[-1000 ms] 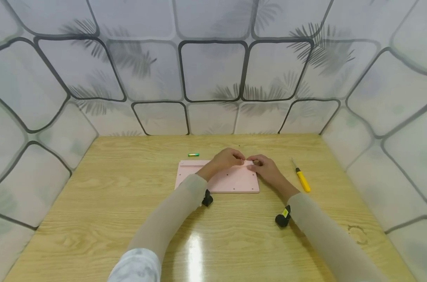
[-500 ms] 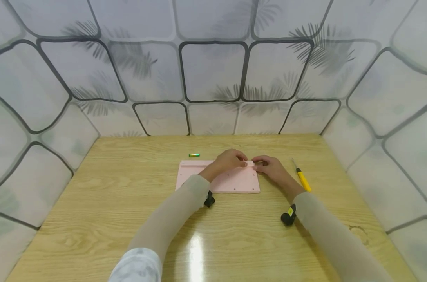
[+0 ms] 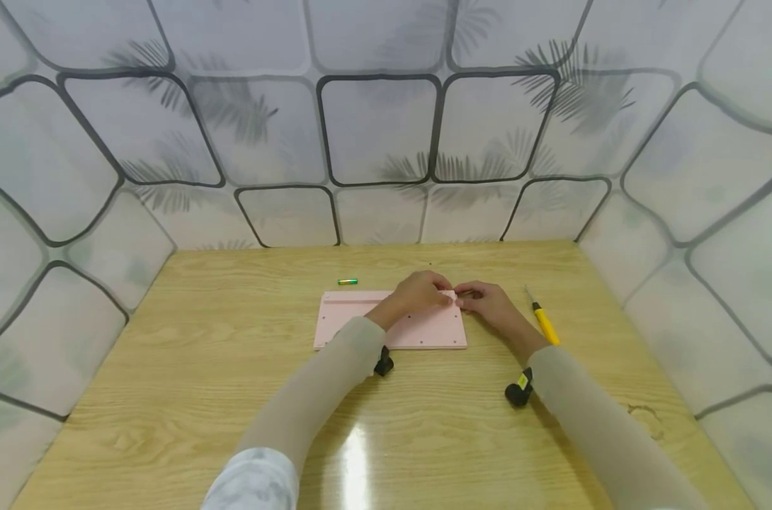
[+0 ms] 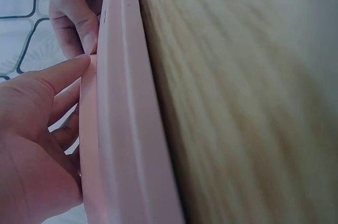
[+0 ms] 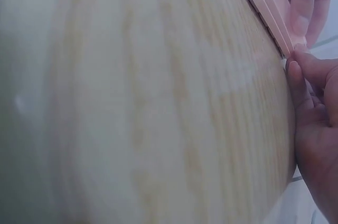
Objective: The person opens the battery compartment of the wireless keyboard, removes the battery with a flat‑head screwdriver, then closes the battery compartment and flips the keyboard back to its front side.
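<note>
A pink keyboard (image 3: 424,333) lies face down on the wooden table, with small screws in its underside and a raised ridge (image 3: 354,298) along the far edge. My left hand (image 3: 419,292) reaches across it and pinches the ridge near its right end. In the left wrist view, the left thumb (image 4: 68,73) lies on the ridge and the fingers are behind it. My right hand (image 3: 491,303) pinches the far right corner with thumb and fingertips, as the right wrist view shows. The two hands' fingertips almost meet there. Whether a small part is between them is hidden.
A green battery (image 3: 348,282) lies behind the keyboard on the left. To the right of my right hand lies a screwdriver (image 3: 545,324) with a yellow handle, its tip pointing away. Patterned walls (image 3: 379,131) enclose the table (image 3: 201,397) at the back and sides.
Both hands have shifted slightly to the right at the keyboard's far right corner. My right fingertips now sit at the very end of the ridge. Battery and screwdriver stay put.
</note>
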Available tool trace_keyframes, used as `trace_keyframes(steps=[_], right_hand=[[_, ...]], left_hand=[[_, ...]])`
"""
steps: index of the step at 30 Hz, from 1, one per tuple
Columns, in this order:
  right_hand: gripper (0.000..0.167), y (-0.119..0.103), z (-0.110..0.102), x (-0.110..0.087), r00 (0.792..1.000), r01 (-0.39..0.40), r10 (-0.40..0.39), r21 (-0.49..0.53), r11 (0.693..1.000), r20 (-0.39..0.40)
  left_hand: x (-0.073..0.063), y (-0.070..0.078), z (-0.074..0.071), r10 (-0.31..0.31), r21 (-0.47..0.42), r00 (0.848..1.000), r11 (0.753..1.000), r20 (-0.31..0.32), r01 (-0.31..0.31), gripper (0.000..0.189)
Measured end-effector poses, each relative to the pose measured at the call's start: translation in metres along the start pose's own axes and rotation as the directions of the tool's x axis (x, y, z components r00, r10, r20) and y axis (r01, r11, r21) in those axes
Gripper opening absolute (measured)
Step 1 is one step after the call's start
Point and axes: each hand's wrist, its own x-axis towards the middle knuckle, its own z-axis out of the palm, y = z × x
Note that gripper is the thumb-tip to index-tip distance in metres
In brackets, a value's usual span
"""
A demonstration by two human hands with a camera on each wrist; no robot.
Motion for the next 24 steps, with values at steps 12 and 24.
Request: trace_keyframes(steps=[12,24], right_hand=[[0.039,-0.010,0.003,-0.006,0.999,-0.030,0.030,0.000,1.000,-0.035],[0.034,-0.018,0.007,-0.018,0.996,-0.069,0.087,0.502,0.862,-0.012]], left_hand=[[0.004,0.000,0.000,0.041,0.148,0.998,0.988,-0.039,-0.035,0.028],[-0.003,0.007,-0.017,0.122,0.087,0.985,0.990,-0.124,-0.112,0.023]])
